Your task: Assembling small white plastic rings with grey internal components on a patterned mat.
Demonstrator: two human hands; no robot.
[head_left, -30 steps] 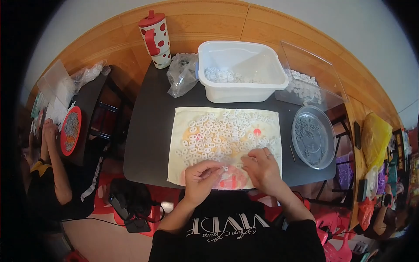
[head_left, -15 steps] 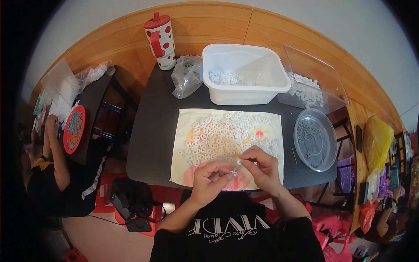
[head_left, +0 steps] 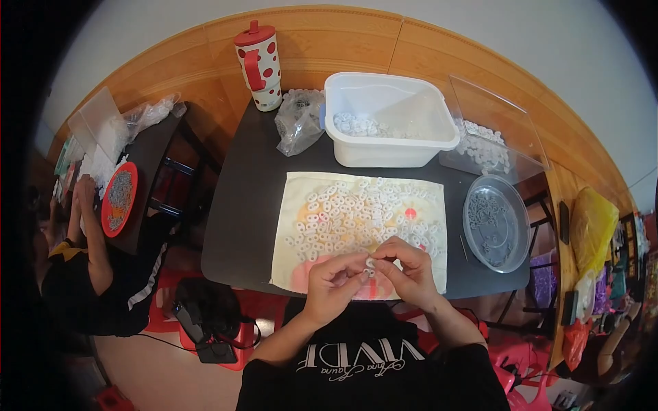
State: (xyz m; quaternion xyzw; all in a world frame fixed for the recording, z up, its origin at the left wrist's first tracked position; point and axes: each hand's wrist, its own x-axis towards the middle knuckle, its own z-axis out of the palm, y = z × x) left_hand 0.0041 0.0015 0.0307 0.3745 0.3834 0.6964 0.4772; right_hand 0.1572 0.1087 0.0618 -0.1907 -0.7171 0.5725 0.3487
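A pale yellow towel (head_left: 279, 253) with pink and orange patches lies on the dark table, strewn with many small white oval pieces (head_left: 346, 205) that have two holes each. Above its near edge my two hands meet, fingertips almost touching. My left hand (head_left: 334, 286) pinches a small white two-holed piece (head_left: 370, 272) between thumb and forefinger. My right hand (head_left: 411, 275) is closed in a pinch at another little white piece (head_left: 371, 262), right against the first. Fingertips cover part of both, so how they fit together cannot be made out.
Behind the towel stands a white tub (head_left: 384, 152) with white pieces inside. To its right are a clear box (head_left: 490, 147) and a round clear tray (head_left: 497, 257) of small grey parts. A plastic bag (head_left: 299, 123) and spotted tumbler (head_left: 260, 68) stand back left. Another person (head_left: 89, 219) works at left.
My right hand has moved left and slightly down, bringing its small white piece against the one in my left hand. The whole view has shifted slightly.
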